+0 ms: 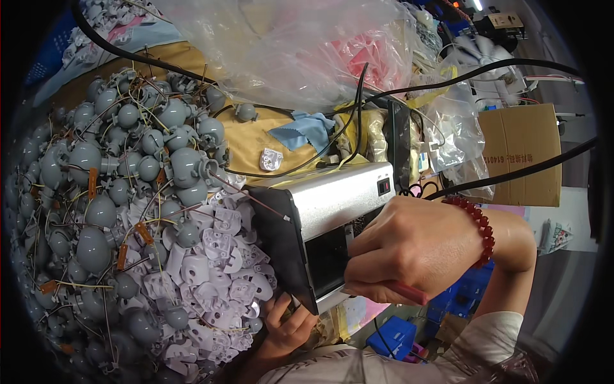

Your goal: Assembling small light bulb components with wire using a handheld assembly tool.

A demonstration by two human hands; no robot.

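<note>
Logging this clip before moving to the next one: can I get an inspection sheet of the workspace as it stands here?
Surface: tan cloth-covered bench, mostly buried.
Job's things: silver metal box-shaped machine with a dark front opening; heap of grey rounded plastic housings with wires; pile of white flat plastic parts.
Clutter: clear plastic bag, blue cloth, brown cardboard box.
Hands: right hand, with a red bead bracelet, closed at the machine's opening, a thin red object under it; left hand below the machine's corner, contents hidden.
Cables: black cables across the top.
Surroundings: blue crates below.
</note>
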